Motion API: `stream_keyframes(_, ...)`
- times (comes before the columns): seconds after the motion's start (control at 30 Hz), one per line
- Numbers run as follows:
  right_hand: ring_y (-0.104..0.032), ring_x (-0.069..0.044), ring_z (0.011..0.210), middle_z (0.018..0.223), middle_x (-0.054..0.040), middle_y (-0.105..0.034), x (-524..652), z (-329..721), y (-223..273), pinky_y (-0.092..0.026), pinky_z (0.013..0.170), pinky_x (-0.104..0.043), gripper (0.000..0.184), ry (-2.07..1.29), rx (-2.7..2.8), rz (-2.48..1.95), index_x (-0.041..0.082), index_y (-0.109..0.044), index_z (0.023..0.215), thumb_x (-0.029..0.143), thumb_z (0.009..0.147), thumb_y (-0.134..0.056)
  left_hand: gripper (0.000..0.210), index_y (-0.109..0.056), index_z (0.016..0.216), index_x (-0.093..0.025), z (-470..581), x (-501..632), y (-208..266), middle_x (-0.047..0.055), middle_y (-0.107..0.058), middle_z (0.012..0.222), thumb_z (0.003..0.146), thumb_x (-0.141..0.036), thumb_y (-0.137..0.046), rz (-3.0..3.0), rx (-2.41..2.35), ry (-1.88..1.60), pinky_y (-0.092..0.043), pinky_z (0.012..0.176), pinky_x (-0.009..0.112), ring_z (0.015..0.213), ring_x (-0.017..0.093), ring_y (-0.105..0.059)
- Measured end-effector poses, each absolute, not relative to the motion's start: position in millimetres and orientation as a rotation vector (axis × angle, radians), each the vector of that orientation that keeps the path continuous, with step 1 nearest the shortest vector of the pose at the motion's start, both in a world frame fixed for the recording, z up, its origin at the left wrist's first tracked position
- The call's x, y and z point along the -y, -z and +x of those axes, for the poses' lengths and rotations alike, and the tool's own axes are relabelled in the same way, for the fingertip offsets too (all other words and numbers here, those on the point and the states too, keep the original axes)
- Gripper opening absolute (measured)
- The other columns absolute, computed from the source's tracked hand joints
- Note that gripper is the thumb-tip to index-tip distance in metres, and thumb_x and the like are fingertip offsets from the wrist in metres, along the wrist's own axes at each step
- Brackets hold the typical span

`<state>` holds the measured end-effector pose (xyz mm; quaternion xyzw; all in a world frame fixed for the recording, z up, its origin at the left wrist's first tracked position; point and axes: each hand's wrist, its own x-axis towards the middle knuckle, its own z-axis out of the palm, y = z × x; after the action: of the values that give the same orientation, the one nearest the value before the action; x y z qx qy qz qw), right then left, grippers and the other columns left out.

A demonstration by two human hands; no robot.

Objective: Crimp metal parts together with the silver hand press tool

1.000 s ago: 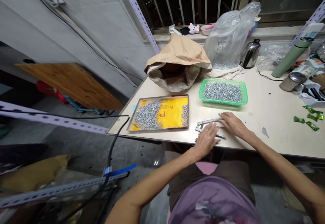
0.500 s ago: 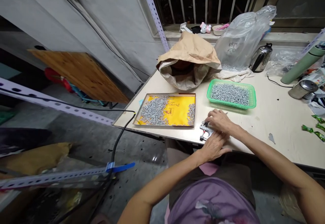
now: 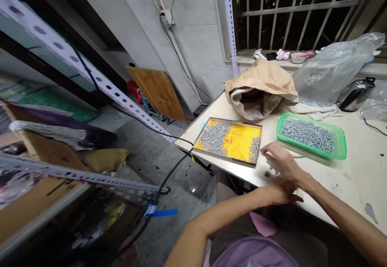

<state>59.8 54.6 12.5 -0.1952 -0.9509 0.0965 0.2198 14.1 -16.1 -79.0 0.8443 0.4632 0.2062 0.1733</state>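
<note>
My right hand [image 3: 282, 161] is over the table with its fingers reaching left, toward the right end of the shallow tray [image 3: 225, 160]. No thing shows between its fingers, which are slightly blurred. Below and partly behind it, my left hand [image 3: 279, 193] rests at the table's front edge, closed around a small C-shaped metal tool [image 3: 273, 172] that looks like a micrometer; its fingertips are mostly hidden. The tray has a yellow bottom and carries a large heap of small metal screws [image 3: 215, 138] on the left and a smaller pile [image 3: 254, 149] on the right.
A green plastic basket [image 3: 341, 140] full of similar metal pieces stands right of the tray. Behind are an open brown paper bag [image 3: 263, 77], a clear plastic bag [image 3: 326, 73] and a metal kettle [image 3: 355, 93]. A black cable [image 3: 151, 162] hangs at the table's left corner.
The head view has swung left, so the table sits further right. My right hand has lifted off the C-shaped tool, its fingers now stretched toward the tray. My left hand stays by the tool.
</note>
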Motion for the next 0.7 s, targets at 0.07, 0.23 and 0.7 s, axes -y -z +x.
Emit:
stream_keyframes(0.07, -0.059, -0.020, 0.084, 0.093, -0.0082, -0.065, -75, 72, -35, -0.048, 0.076, -0.034, 0.025, -0.211, 2.364, -0.671, 0.020, -0.060, 0.103, 0.026, 0.097, -0.037, 0.026, -0.061, 0.113, -0.020, -7, 17, 69, 0.010, -0.065, 0.109, 0.090, -0.027, -0.051, 2.459, -1.348, -0.584, -0.046, 0.095, 0.035, 0.107, 0.023, -0.057)
stream_keyframes(0.23, -0.060, -0.023, 0.079, 0.093, -0.0108, -0.066, -145, 119, -51, -0.049, 0.072, -0.038, 0.033, 0.040, 2.112, -0.916, 0.018, -0.062, 0.102, 0.041, 0.096, -0.038, 0.027, -0.068, 0.089, -0.019, -112, 25, 36, 0.009, -0.064, 0.091, 0.092, -0.017, -0.041, 2.052, -2.236, -0.382, -0.047, 0.080, 0.033, 0.091, 0.021, -0.055)
stream_keyframes(0.7, -0.062, -0.021, 0.083, 0.092, -0.0060, -0.064, -23, 157, 27, -0.051, 0.078, -0.035, 0.031, -0.019, 2.240, -0.846, 0.025, -0.056, 0.124, 0.024, 0.095, -0.044, 0.023, -0.071, 0.087, -0.015, -206, 18, 23, 0.011, -0.064, 0.098, 0.085, -0.018, -0.048, 1.731, -2.391, 0.100, -0.043, 0.077, 0.028, 0.104, 0.023, -0.052)
